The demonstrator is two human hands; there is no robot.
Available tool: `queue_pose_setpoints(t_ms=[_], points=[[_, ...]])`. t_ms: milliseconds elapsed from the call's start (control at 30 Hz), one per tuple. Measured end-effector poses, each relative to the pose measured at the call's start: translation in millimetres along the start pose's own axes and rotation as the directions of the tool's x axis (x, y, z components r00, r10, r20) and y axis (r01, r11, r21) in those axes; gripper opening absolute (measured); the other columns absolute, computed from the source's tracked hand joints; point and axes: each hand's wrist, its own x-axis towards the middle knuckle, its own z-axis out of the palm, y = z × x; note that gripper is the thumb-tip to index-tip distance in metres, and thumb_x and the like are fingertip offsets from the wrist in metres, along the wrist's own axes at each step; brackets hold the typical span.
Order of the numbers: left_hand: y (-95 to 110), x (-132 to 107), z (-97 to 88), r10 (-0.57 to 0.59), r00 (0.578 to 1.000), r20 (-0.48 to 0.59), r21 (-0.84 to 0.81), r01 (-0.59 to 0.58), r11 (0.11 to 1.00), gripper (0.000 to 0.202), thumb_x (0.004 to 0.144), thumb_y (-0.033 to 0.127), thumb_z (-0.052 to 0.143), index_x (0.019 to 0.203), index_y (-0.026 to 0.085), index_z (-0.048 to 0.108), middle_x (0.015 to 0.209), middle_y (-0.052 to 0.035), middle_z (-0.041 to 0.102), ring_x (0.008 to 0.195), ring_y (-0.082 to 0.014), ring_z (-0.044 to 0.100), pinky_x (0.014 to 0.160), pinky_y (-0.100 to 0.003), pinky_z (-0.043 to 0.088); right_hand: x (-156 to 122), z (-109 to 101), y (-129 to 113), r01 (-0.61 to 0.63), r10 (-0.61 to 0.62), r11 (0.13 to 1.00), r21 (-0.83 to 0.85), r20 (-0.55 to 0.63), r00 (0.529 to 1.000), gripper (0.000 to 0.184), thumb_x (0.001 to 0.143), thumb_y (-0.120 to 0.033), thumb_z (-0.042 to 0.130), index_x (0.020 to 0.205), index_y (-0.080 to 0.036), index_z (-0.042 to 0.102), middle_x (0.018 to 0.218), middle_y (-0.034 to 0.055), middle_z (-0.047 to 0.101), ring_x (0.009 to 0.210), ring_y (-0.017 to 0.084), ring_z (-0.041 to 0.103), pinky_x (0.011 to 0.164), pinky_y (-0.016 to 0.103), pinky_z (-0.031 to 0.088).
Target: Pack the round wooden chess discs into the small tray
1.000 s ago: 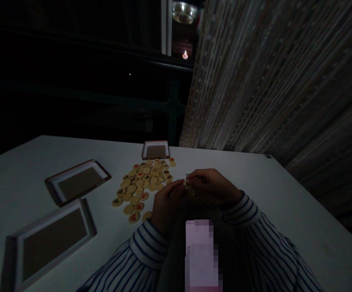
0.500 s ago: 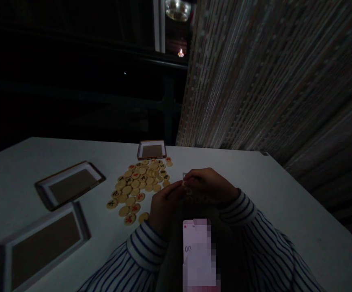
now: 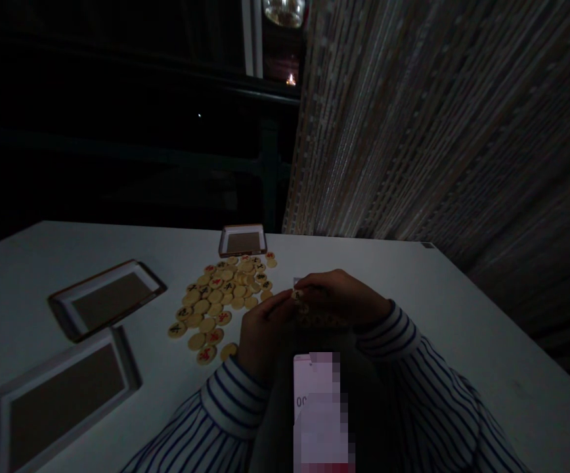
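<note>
A small round xiangqi piece [image 3: 297, 295] shows at the meeting fingertips of both my hands, its face marked with a dark character. My right hand [image 3: 344, 295] is curled closed over it from the right. From the left, my left hand [image 3: 265, 332] pinches at the same piece, its fingers partly in shadow. Just below, another piece [image 3: 303, 308] shows, and a row of pieces [image 3: 319, 321] lies in dim shade under my right hand. Left of my hands, a loose pile of xiangqi pieces [image 3: 215, 307] is spread out, some face up with red or black characters.
On the white table [image 3: 413, 289], an open shallow box [image 3: 242, 254] stands behind the pile. Two more shallow trays, one farther [image 3: 71, 334] and one nearer [image 3: 3, 420], lie at left. A lit phone [image 3: 317, 407] is in front of me. A string curtain [image 3: 364, 131] hangs beyond.
The piece at my fingertips now shows its marked face more plainly. My hands stay close together, and the whole view has shifted slightly.
</note>
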Motion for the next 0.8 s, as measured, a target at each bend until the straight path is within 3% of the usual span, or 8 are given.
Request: queue_pose_setpoints(t_ms=[200,567,800], points=[[5.3,-2.4,2.3,-0.022,1.000,0.020,-0.019,0.022,1.000,0.026,0.067,0.030,0.063,0.088,0.017,0.068,0.084,-0.0029,0.070,0.080,-0.0176,0.063,0.070,-0.025,0.050,-0.8,-0.2,0.2,0.040,-0.037,0.998,-0.038,0.073,0.997,0.023,0.082,-0.028,0.051,0.102,-0.021,0.060,0.095,0.0041,0.066,0.084,0.015,0.060,0.072,0.026,0.043],[8.4,-5.6,5.0,-0.033,0.999,0.025,0.017,0.033,0.999,0.026,0.065,0.030,0.065,0.088,0.018,0.069,0.084,-0.0040,0.070,0.080,-0.0191,0.063,0.069,-0.026,0.050,-2.2,5.2,11.5,0.154,-0.151,0.968,-0.198,0.032,0.988,0.026,0.080,-0.034,0.053,0.100,-0.018,0.058,0.092,0.0074,0.062,0.083,0.016,0.055,0.071,0.029,0.041],[3.6,-3.7,4.1,0.049,0.999,-0.007,0.120,-0.048,0.992,0.025,0.066,0.029,0.064,0.088,0.018,0.069,0.085,-0.0044,0.070,0.081,-0.0195,0.063,0.072,-0.028,0.050,-5.5,-3.9,11.4,0.093,-0.075,0.959,-0.269,0.076,0.994,0.025,0.079,-0.029,0.053,0.100,-0.017,0.059,0.094,0.0076,0.062,0.086,0.017,0.055,0.074,0.029,0.042]])
